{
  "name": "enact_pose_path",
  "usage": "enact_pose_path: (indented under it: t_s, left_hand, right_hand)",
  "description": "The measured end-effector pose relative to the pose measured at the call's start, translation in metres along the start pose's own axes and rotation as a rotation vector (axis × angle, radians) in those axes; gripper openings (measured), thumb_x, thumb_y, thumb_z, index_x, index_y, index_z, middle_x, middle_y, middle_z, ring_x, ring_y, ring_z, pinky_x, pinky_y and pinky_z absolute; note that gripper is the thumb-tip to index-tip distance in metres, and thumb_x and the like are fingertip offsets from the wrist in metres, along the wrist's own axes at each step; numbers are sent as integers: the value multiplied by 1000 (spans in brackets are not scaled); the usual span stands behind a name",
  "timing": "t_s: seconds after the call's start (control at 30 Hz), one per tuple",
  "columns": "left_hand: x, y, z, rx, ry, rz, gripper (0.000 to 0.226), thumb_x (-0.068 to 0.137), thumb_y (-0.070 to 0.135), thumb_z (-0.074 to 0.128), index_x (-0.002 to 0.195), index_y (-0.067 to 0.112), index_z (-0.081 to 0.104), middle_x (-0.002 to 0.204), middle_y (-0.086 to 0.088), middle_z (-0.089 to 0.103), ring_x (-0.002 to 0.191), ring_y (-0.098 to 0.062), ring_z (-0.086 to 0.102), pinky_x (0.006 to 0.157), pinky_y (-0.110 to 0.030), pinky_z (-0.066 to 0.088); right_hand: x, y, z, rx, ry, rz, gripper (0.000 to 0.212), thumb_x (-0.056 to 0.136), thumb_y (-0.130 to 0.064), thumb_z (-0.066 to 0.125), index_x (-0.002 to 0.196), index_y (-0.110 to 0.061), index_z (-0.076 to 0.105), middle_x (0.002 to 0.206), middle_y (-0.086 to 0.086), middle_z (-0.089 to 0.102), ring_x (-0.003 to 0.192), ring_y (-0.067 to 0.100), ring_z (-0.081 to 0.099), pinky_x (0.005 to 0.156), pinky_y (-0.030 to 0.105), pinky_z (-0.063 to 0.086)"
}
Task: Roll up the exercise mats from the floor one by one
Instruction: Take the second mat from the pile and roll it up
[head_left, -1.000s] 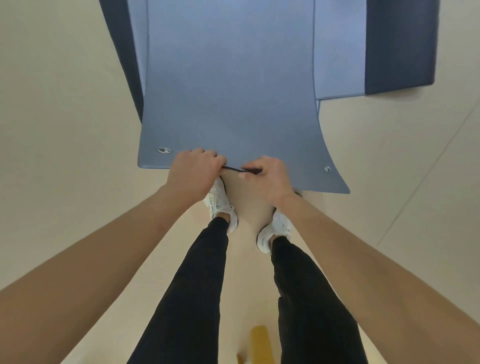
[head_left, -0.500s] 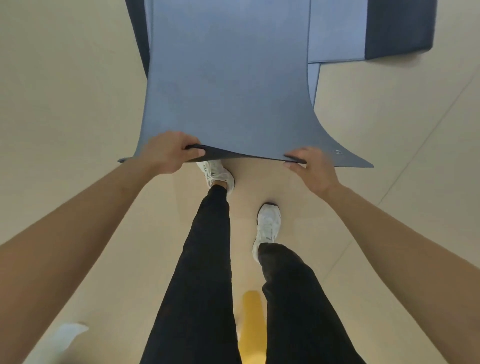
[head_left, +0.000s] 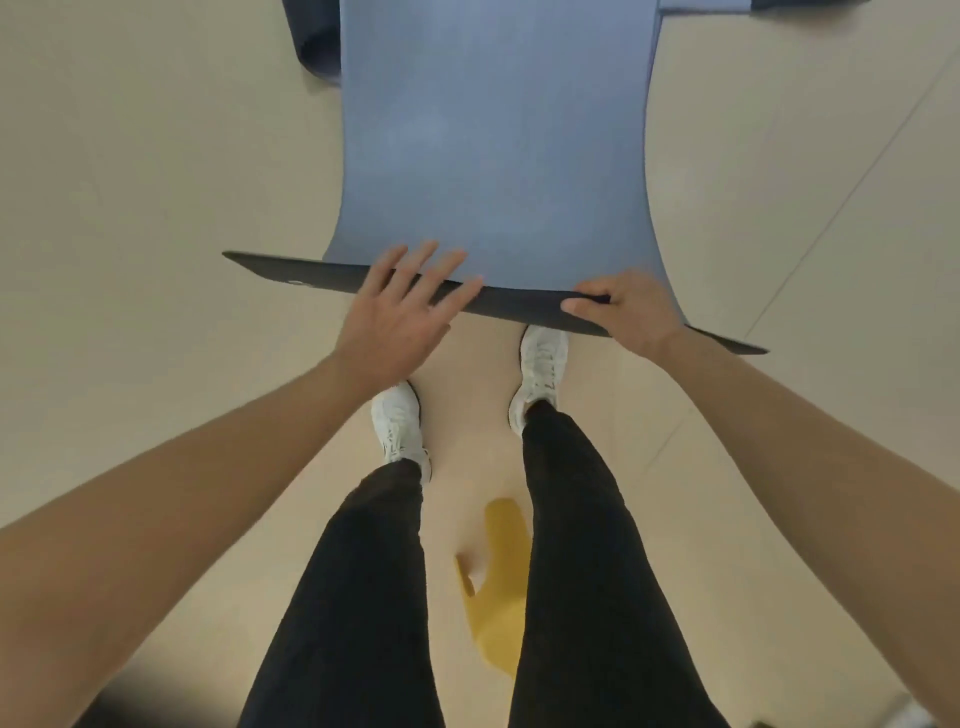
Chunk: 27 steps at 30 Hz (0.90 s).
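Blue mat (head_left: 493, 130) runs lengthwise away from the person on the beige floor (head_left: 130, 182), top centre of view. Far part is flat. Near end is lifted off the floor and curls up, so its dark underside shows as a band across the frame.

Black trouser legs (head_left: 374, 571) fill the lower centre, with bare forearms coming in from both sides.

Darker mat (head_left: 314, 47) shows at top left, against the blue one's left edge; can't tell whether it goes under.

Yellow object (head_left: 501, 597) is on the floor between the legs, partly hidden by the right leg; can't tell what it is.

Left hand (head_left: 400, 322): flat, fingers straight and spread, palm down over the raised edge, fingertips reaching onto the blue top. Grasping nothing.

Right hand (head_left: 628, 312): clamped on the raised edge right of centre, thumb on the dark underside, fingers curled over the top face.

White sneakers: left sneaker (head_left: 397, 421) is nearer the person, right sneaker (head_left: 543, 364) has its toe under the raised edge. Any branding is too blurred to read.

Small pale mark (head_left: 296, 282) sits on the dark band near its left corner; too small to make out.
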<state>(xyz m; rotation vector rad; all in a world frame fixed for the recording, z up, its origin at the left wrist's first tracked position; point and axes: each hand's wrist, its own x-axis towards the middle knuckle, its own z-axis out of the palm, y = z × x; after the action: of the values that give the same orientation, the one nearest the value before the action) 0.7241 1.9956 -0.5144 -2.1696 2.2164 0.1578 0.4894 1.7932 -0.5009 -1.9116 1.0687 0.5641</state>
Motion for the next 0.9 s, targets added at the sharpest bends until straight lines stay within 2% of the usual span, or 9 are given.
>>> enact_pose_path:
  t_s: [0.1,0.23,0.33,0.4,0.5,0.57,0.73,0.83,0.9]
  left_hand:
    - [-35,21,27,23,-133,12,99,86,43,75,164,21,16,167,-11,26,152,-38,26,125,-54,11]
    - [-55,44,46,73,-113,11,117,81,48,79,165,19,4,169,-13,7,153,-39,9,124,-53,-3]
    - [-54,73,61,103,-72,-33,117,76,51,81,164,17,13,164,-9,17,147,-34,21,123,-52,5]
    - [-47,97,71,83,-86,-64,114,74,53,82,163,17,19,158,-7,24,141,-32,28,122,-49,11]
    - [-30,132,91,75,-117,-65,118,75,55,81,164,16,14,162,-7,23,145,-32,27,123,-50,12]
    - [-6,153,111,69,-108,-53,118,77,55,80,164,15,10,167,-7,21,150,-34,25,125,-54,13]
    - [57,190,185,-34,-153,-33,117,71,49,86,162,14,21,164,-8,34,149,-36,34,124,-57,22]
    - [75,195,239,-108,-202,16,123,65,56,87,161,14,22,163,-9,35,147,-36,37,123,-54,24]
    - [74,194,273,-156,-255,22,125,65,63,83,162,14,21,165,-8,33,149,-35,35,124,-52,24]
  right_hand:
    - [-17,3,19,16,-13,14,29,96,-44,65,112,-23,78,97,-1,74,91,20,66,89,44,55]
    - [-31,20,32,59,-59,37,27,96,-37,69,114,-19,78,94,-3,74,92,19,67,89,34,51]
    - [-31,40,32,101,-98,40,25,95,-33,71,113,-18,79,102,1,77,99,20,70,98,38,53]
    - [-28,62,24,138,-135,46,26,95,-30,71,114,-15,78,107,0,77,102,17,70,99,32,52]
    - [-23,105,12,157,-200,57,26,95,-30,71,115,-14,77,103,-5,75,95,9,68,88,17,47]
    - [-14,142,5,168,-206,66,23,95,-31,71,110,-16,79,95,-10,75,85,2,66,80,13,46]
    - [30,229,17,181,-167,63,20,94,-33,73,104,-17,81,99,-2,78,91,11,69,89,22,51]
    - [66,273,44,153,-146,68,23,93,-35,73,99,-14,81,100,10,77,86,12,65,89,30,53]
    - [94,293,67,108,-122,48,28,94,-36,72,97,-9,80,101,19,75,80,13,60,83,32,52]
